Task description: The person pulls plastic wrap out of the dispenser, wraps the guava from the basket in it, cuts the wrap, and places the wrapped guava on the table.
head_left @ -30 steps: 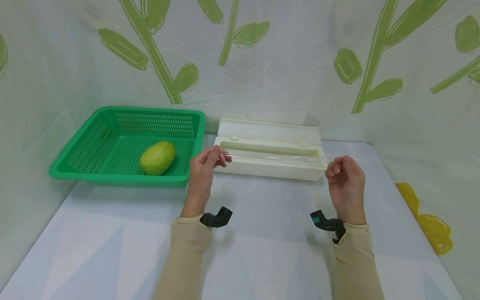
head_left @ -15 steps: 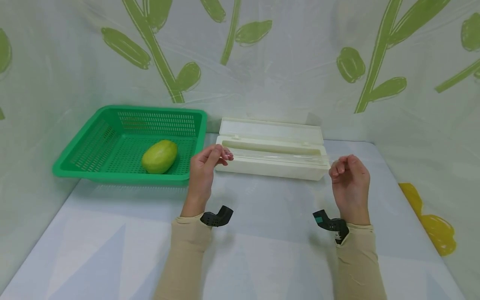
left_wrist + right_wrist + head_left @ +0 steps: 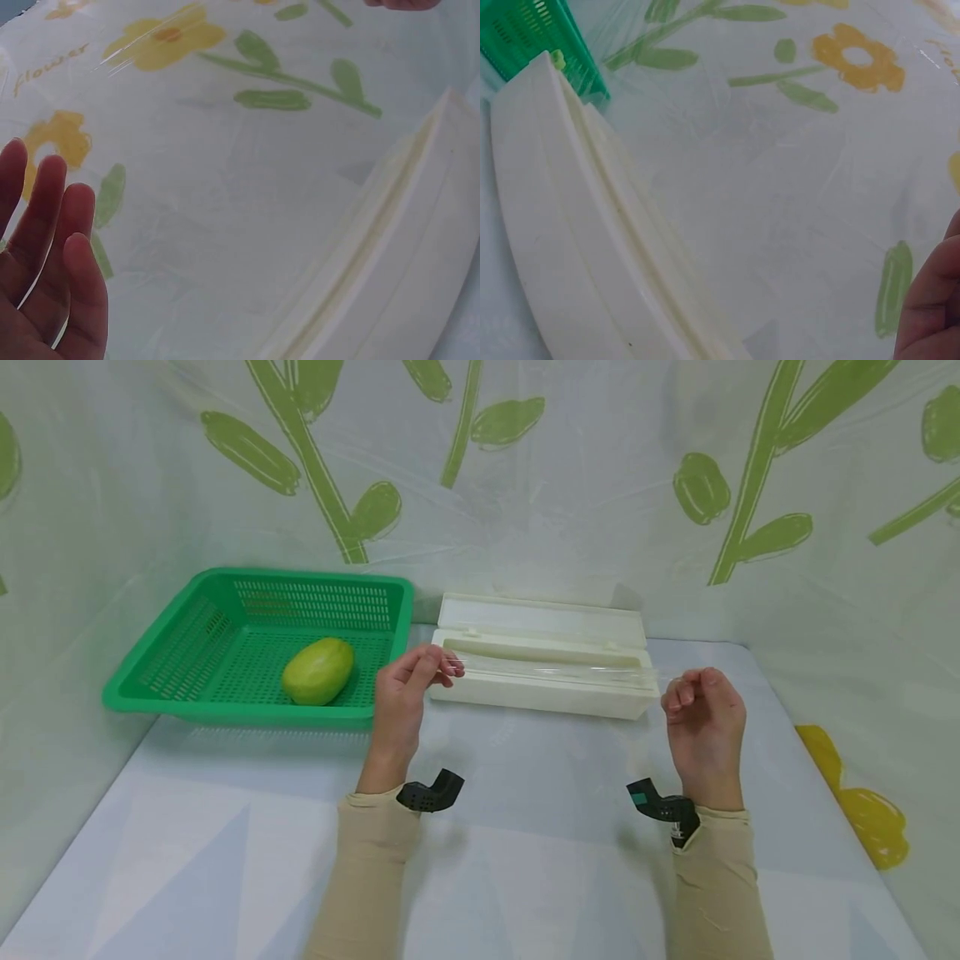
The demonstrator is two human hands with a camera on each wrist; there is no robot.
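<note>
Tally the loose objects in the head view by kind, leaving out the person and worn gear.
Green slotted plastic basket: 1
Yellow-green fruit: 1
White lidded box: 1
Sheet of clear plastic film: 1
Total: 4

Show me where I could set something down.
Bare table lies in front of the white box, between left sleeve and right sleeve; also between left sleeve and green basket. It's crowded around the box: basket beside it, clear film spanning left hand to right hand.
</note>
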